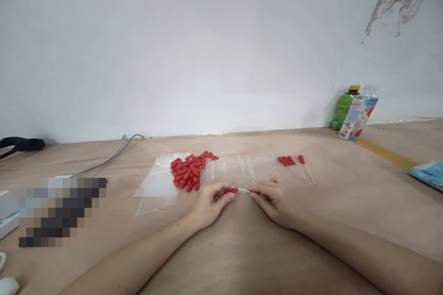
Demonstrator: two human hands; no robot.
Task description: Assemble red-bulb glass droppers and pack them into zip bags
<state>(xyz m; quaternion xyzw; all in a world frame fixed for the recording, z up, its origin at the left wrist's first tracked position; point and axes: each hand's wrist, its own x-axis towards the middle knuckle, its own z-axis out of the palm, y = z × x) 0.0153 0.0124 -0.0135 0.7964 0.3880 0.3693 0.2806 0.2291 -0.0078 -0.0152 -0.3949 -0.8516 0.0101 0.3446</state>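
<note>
My left hand [212, 203] pinches a red rubber bulb [231, 190] between thumb and fingers. A clear glass dropper tube [244, 190] runs from the bulb's open end across to my right hand [272, 199], which grips its other end. Bulb and tube meet in line, low over the table. Behind my hands lies a row of loose glass tubes [238, 168]. A pile of red bulbs [188, 170] sits left of the row, partly on clear plastic bags [157, 189]. To the right of the row lie several droppers [290, 162] with red bulbs fitted on their tubes.
Two drink bottles, one green [342, 109] and one clear with a label [358, 117], stand by the wall at the back right. A blue packet [429, 174] lies at the right edge. Grey cables [116, 154] and a blurred-out dark object [64, 212] are on the left.
</note>
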